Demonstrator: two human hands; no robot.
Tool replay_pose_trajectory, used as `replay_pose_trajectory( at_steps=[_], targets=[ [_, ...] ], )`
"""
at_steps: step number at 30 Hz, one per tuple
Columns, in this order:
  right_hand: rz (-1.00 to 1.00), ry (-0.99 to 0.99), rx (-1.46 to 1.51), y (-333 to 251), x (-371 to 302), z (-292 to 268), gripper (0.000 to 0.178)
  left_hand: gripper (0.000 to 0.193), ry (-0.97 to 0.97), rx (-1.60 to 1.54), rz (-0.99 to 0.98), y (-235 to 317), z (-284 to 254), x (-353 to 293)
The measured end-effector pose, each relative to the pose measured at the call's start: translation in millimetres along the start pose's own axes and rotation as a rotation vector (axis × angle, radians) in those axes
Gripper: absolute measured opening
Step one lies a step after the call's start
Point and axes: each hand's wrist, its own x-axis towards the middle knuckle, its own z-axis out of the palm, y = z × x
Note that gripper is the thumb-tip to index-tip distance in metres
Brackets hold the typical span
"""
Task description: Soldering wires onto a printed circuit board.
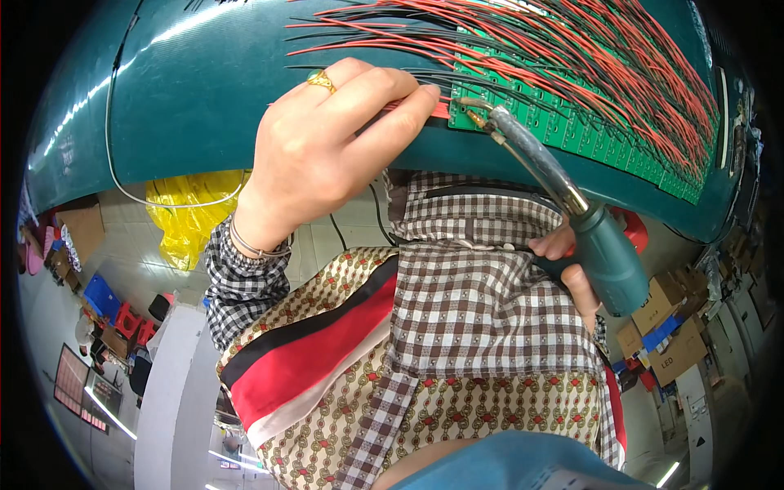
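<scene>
My left hand (327, 143), a ring on one finger, is closed in a pinch at the left edge of a panel of green circuit boards (600, 147). Thin wire seems held between its thumb and fingertip, though the fingers hide most of it. A red strip (439, 109) shows just under those fingertips. My right hand (578, 286) grips the dark green handle of a soldering gun (614, 257), its metal tube slanting up to the left. The tip is at the board's left edge, close beside my left fingertips. Many red and black wires (563, 61) spread over the panel.
The green bench top (196, 106) curves across the upper part of the view. A grey cable (110, 139) loops over its left side. Yellow plastic (184, 216) hangs below the edge. Cardboard boxes (678, 351) stand at the lower right, red stools (129, 320) at the left.
</scene>
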Motion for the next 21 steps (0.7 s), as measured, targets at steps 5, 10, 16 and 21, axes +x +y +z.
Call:
replay_pose_trajectory(
  at_steps=[5,10,16,21],
  targets=[
    [-0.017,-0.032,-0.049,2,2,-23,0.069,0.029,0.011,0.000,-0.011,10,16,7],
    [-0.044,-0.044,-0.039,4,-1,-22,0.066,0.029,0.002,0.001,-0.006,11,17,12],
    [-0.056,0.030,0.000,-3,-1,-16,0.060,0.029,0.003,0.006,-0.015,13,17,11],
    [-0.144,-0.001,0.039,7,-1,-18,0.059,0.029,0.002,0.006,-0.018,12,14,9]
  ],
)
